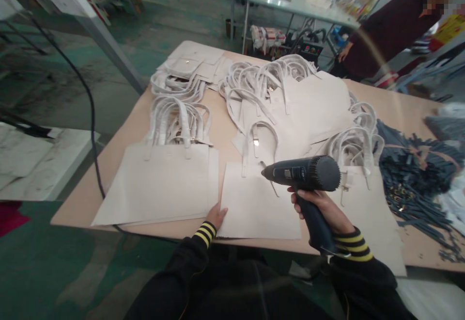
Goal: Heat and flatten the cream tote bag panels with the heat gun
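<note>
In my right hand (327, 208) is a dark heat gun (301, 173), its nozzle pointing left above a cream bag panel (254, 213). My fingers wrap around its handle. My left hand (217, 216) grips the left edge of that panel near the table's front, thumb on top and the other fingers partly hidden. A looped strap (267, 128) with a metal buckle is attached at the panel's upper edge. The nozzle covers part of the strap's right end. Left of my left hand lies a stack of similar panels (163, 179) with plastic-wrapped handles (174, 116).
More panels and wrapped handles (279, 72) cover the back of the table (138, 121). Panels (374, 213) lie at the right, beside dark straps (417, 165) with metal fittings. A black cable (92, 116) hangs along the left. A person (388, 34) stands behind at right.
</note>
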`<state>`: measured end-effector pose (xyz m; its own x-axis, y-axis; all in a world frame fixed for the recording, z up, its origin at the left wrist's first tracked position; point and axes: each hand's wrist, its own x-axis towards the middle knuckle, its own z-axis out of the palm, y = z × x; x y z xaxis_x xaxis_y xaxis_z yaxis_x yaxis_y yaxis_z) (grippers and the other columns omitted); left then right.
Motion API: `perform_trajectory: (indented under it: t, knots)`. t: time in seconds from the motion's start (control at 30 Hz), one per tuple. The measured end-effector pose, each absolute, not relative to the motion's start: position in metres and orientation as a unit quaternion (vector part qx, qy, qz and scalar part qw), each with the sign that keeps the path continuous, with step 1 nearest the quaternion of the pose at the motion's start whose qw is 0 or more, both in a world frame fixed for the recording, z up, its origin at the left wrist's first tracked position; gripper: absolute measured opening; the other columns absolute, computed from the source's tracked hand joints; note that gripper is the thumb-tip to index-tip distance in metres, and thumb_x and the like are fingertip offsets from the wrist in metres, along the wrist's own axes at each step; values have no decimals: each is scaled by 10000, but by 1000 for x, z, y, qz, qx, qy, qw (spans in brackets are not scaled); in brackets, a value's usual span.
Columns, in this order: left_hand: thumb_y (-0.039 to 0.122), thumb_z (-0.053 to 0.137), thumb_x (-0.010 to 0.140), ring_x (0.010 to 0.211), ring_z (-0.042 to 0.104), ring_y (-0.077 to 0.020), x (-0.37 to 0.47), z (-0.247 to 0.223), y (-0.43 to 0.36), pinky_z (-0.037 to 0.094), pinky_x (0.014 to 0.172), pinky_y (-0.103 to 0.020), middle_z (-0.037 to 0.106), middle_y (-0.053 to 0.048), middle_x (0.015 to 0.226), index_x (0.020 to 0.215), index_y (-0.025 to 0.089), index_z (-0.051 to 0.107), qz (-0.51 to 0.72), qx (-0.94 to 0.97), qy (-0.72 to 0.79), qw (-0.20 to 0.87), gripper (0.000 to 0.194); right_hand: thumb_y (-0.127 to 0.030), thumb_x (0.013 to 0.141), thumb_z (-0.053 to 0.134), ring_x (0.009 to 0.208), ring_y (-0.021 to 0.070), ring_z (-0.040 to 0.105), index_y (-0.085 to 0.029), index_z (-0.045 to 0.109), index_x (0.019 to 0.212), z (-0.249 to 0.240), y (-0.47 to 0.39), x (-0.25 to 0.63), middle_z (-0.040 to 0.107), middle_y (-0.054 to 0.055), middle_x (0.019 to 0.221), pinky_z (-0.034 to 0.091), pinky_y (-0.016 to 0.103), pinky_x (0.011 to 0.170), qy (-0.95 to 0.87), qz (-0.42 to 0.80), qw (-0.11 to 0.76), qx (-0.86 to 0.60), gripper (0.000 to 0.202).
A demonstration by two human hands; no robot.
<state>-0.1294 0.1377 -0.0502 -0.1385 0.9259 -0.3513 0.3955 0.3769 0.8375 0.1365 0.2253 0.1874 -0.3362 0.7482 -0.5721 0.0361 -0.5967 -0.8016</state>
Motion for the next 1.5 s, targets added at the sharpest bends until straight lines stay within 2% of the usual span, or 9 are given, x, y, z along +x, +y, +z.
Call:
perform_trajectory:
  t: [0.37,0.6,0.77,0.9,0.97,1.1,1.3,1.43,1.5]
  knots:
    - [297,481,839,879,561,-170,-129,-45,125,434,819,-396,595,-50,920,933,121,559,276,460,706,463,214,-297,728,614,538,117,536,-133,568,867,175,252,56,570,32,709,465,227,434,-427,754,226,-445,220]
    - [287,486,838,828,562,-153,-134,-33,121,459,767,-364,591,-41,886,880,122,568,291,411,698,510,189,-288,731,593,522,114,536,-106,574,824,167,264,16,560,39,684,467,221,423,-444,744,212,-453,205]
    - [335,448,855,692,573,-120,-143,-30,127,495,631,-298,589,-35,843,957,115,544,298,317,679,592,260,-286,713,621,535,118,539,-113,559,886,177,230,34,564,38,714,466,224,430,-440,746,170,-470,252]
    - [348,436,860,676,573,-113,-148,-29,135,498,610,-284,590,-35,842,981,117,535,311,260,671,621,280,-306,735,614,564,124,543,-129,548,978,190,177,71,562,41,753,463,236,463,-440,751,114,-479,308]
    - [351,436,860,658,572,-109,-149,-27,140,497,595,-276,591,-30,820,966,115,540,317,248,670,624,279,-316,750,597,571,122,540,-124,571,931,192,149,87,566,51,772,460,246,487,-434,756,79,-484,265]
    - [346,441,859,619,564,-97,-149,-22,145,492,572,-261,589,-19,775,928,110,549,320,249,676,615,269,-345,762,578,568,118,533,-107,589,710,184,108,102,572,56,715,451,255,525,-434,771,27,-465,244]
    - [339,451,854,652,567,-106,-145,-15,145,492,591,-272,589,-28,816,943,113,547,298,282,703,582,261,-374,725,610,496,114,521,-107,606,743,162,80,104,565,21,576,431,256,509,-433,786,49,-439,268]
    - [334,458,851,666,569,-109,-142,-11,145,494,597,-275,590,-31,832,950,114,547,279,304,719,560,257,-379,720,609,546,122,538,-107,603,694,148,70,109,579,43,645,442,244,496,-415,791,93,-440,273]
    - [331,460,851,679,572,-113,-141,-8,145,497,604,-279,590,-35,848,963,115,545,270,315,726,548,258,-376,718,612,564,121,540,-108,605,737,143,66,111,582,48,688,448,237,490,-400,803,116,-427,268]
